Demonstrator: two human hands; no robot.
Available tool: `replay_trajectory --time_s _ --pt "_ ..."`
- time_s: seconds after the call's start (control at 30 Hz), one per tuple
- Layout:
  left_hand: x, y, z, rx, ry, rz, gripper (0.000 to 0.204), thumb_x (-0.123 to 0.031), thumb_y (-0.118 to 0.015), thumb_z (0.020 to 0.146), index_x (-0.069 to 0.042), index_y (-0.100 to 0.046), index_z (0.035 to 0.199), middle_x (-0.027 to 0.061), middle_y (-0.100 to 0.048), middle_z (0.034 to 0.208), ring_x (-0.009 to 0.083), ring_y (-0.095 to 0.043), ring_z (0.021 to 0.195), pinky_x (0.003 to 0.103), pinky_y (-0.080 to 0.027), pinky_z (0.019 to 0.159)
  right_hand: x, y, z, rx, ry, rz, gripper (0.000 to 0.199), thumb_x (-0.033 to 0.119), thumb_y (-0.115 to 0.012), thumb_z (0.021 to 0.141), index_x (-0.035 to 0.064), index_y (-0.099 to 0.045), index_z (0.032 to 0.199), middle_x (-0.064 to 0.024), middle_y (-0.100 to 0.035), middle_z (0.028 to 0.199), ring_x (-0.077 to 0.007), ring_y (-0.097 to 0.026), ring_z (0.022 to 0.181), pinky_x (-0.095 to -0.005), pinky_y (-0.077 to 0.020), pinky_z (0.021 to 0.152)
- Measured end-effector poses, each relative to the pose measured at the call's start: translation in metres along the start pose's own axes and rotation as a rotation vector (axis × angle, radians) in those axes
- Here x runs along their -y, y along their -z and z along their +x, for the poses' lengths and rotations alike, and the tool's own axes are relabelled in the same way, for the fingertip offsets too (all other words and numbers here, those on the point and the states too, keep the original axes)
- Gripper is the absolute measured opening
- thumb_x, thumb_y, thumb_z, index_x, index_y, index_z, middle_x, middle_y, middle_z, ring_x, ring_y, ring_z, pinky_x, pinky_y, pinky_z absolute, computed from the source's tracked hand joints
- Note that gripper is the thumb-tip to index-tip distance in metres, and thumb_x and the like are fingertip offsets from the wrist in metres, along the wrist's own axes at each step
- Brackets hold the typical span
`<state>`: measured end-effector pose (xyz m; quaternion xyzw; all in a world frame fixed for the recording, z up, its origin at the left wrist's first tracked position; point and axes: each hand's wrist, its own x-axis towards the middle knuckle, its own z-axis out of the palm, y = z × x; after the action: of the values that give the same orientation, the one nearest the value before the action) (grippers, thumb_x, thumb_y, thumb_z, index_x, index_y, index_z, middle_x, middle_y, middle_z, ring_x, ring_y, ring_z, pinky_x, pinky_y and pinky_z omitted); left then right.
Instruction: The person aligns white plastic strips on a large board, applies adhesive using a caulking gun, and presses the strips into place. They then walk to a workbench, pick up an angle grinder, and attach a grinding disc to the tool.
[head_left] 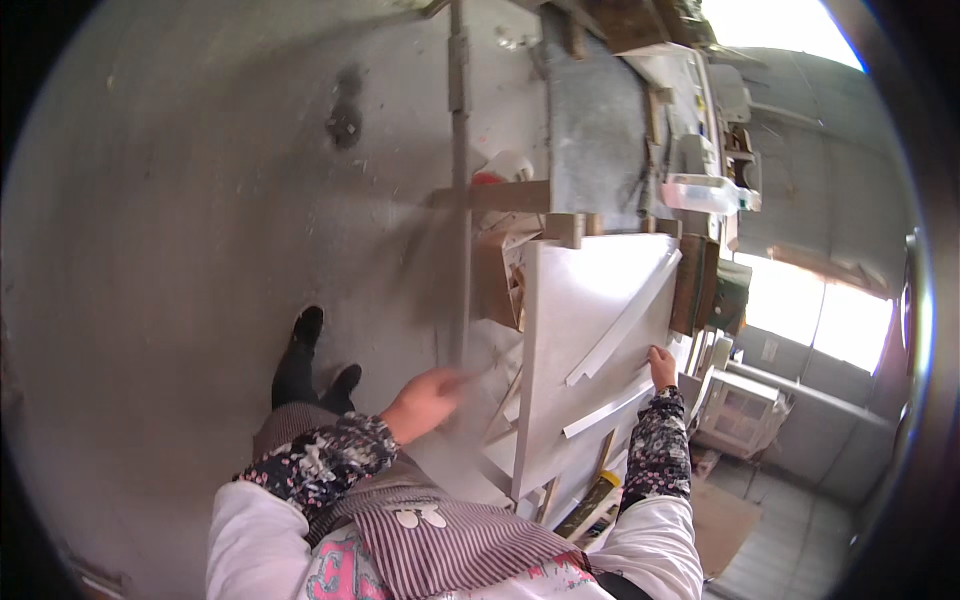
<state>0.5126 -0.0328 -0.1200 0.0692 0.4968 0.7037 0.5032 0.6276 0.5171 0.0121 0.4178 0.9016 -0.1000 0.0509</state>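
Note:
A white panel (560, 290) lies on the workbench, with two narrow white folded strips on it. One strip (625, 320) runs slantwise across the panel. The other strip (600, 412) lies closer to me, and its far end reaches my right hand (662, 370). My right hand is at the panel's right side with its fingers bent in; what they grip, if anything, is hidden. My left hand (425, 403) is off the panel's left edge, over the floor side. Its fingers are smeared by motion, so their shape and any thing in them do not show.
Ahead stands a grey-topped table (595, 140). A clear plastic bottle (705, 194) lies or stands at its right. Below the bench edge is a cardboard box (497, 275). A yellow-and-black object (590, 505) sits near my right forearm. A pale boxy machine (740, 408) is farther right.

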Motion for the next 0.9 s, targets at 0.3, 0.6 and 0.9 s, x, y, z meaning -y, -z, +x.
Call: replay_trajectory --time_s 0.3,0.6,0.9 --pt "-0.046 -0.011 0.019 0.049 0.015 -0.506 0.026 -0.006 -0.051 0.091 0.003 -0.056 0.116 0.0093 -0.062 0.113 0.0148 -0.059 0.1 0.028 -0.046 0.09 0.104 -0.026 -0.176 0.02 0.117 0.151 0.039 0.018 -0.061 0.089 -0.0024 -0.057 0.122 -0.0152 -0.063 0.118 -0.0197 -0.06 0.106 -0.0307 -0.0462 0.091" --pt "-0.091 0.018 0.036 -0.072 -0.086 -0.557 0.027 -0.007 -0.043 0.092 0.003 -0.052 0.115 0.0139 -0.061 0.111 0.0256 -0.059 0.101 0.04 -0.046 0.091 0.151 0.011 -0.381 -0.051 0.146 0.333 0.033 0.01 -0.062 0.084 0.0011 -0.061 0.116 -0.0172 -0.063 0.115 -0.0295 -0.058 0.112 -0.0348 -0.0432 0.097" --pt "-0.05 0.017 0.039 -0.082 0.08 -0.49 0.028 -0.008 -0.045 0.089 0.003 -0.052 0.113 0.0158 -0.06 0.113 0.0296 -0.057 0.106 0.044 -0.043 0.097 0.153 -0.09 -0.535 -0.012 -0.095 0.61 0.032 0.015 -0.063 0.086 0.0017 -0.062 0.115 -0.0163 -0.064 0.113 -0.0292 -0.06 0.109 -0.0353 -0.045 0.095"
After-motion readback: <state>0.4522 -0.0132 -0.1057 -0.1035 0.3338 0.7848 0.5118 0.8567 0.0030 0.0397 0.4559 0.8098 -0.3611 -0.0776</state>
